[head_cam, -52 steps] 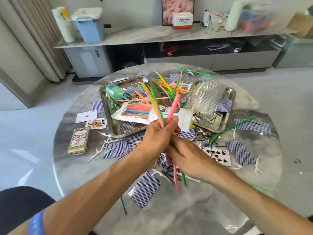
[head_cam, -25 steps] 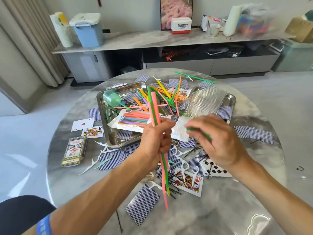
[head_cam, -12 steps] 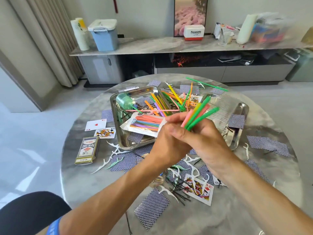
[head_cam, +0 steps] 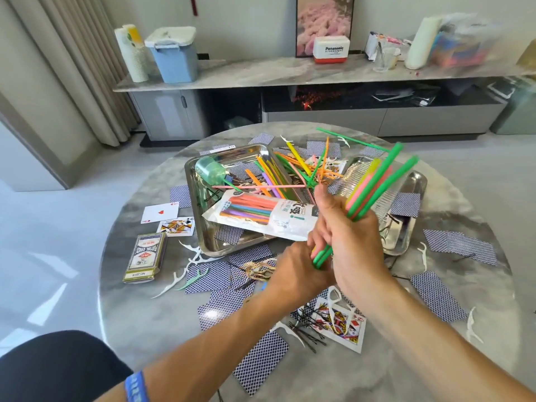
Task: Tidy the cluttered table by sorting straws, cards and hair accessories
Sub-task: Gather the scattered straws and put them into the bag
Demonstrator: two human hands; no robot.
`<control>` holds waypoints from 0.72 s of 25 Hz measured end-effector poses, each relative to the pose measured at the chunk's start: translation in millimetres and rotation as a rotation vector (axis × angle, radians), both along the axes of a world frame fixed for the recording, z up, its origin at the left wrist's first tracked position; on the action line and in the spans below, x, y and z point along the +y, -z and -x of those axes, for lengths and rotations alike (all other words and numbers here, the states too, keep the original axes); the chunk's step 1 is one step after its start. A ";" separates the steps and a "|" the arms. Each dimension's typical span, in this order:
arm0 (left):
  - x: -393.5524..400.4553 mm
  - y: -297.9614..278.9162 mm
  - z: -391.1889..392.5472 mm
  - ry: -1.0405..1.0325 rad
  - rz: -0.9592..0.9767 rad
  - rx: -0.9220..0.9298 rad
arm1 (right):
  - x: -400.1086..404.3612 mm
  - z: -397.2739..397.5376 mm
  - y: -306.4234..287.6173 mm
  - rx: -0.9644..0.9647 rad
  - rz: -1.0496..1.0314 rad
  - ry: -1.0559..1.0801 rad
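While both hands meet above the middle of the table (head_cam: 139, 309), a bundle of straws (head_cam: 374, 187) runs through them, slanting up and to the right over the right tray (head_cam: 417, 181). The right hand (head_cam: 348, 236) has its fingers curled round the middle of the bundle, its back to the camera and its thumb raised on the left side; green, pink and yellow straws fan out above its knuckles. The left hand (head_cam: 295, 271) sits just below and left of it, touching it, its fingers wrapped about the green lower ends of the bundle. Both forearms reach in from the bottom edge, the left one crossing from the lower left with a blue wristband (head_cam: 135, 387), the right one from the lower right. Behind the hands, the left tray (head_cam: 197, 227) holds a packet of straws (head_cam: 261, 213) that juts over its near rim, and loose straws (head_cam: 293, 169) lie heaped across the gap between the two trays. Cards (head_cam: 261, 364) lie scattered around the hands, mostly face down, with a face card (head_cam: 342, 326) just below the right wrist. Black hairpins (head_cam: 307, 332) lie in a small pile beside that face card. A card box (head_cam: 145, 256) lies well to the left.
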State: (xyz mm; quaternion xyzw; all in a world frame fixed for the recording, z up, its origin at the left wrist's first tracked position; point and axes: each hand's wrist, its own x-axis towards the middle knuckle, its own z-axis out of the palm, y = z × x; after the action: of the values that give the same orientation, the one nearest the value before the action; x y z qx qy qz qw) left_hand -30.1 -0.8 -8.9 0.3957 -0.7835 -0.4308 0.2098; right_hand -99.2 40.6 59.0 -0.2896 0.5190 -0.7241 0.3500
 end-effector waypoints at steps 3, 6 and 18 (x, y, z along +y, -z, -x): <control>-2.4 1.2 3.3 0.019 0.004 0.121 | -2.9 13.4 -4.5 -0.023 0.046 -0.048; -4.0 9.5 -0.4 0.035 -0.041 0.154 | -3.2 15.5 8.4 -0.134 0.010 -0.013; -87.8 -36.6 30.6 0.524 0.749 -0.687 | 21.9 140.8 -45.4 -0.517 0.146 0.344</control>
State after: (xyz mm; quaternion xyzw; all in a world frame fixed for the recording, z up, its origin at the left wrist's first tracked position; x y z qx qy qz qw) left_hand -60.7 -88.6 27.7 0.2041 -0.9779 -0.0083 -0.0447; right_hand -240.0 62.5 104.3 -0.0285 0.4007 -0.8577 0.3211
